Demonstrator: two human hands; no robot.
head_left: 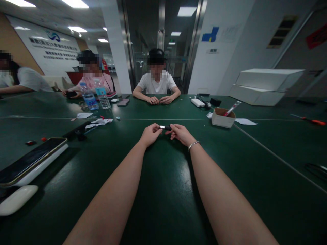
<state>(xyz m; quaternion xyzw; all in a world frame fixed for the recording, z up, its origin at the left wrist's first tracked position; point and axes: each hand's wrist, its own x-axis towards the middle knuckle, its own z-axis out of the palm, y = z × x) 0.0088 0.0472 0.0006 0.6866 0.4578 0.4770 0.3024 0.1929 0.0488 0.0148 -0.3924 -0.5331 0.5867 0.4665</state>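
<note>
Between my two hands, just above the dark green table (pixel 163 190), is a small black stick with a silver end (pixel 166 128); its exact kind cannot be made out. My left hand (pixel 151 134) is closed, pinching the silver end with thumb and fingertips. On the other side, my right hand (pixel 182 133) grips the black end between thumb and forefinger, with the other fingers curled below. A silver bracelet (pixel 193 146) circles my right wrist. Fingers cover part of the stick.
A phone on a white box (pixel 33 161) and a white mouse-like object (pixel 19 200) lie at left. Two water bottles (pixel 102 95) stand beyond. A small open carton (pixel 223 119), white boxes (pixel 265 86) and a screwdriver (pixel 313 120) are at right. A person (pixel 157 80) sits opposite.
</note>
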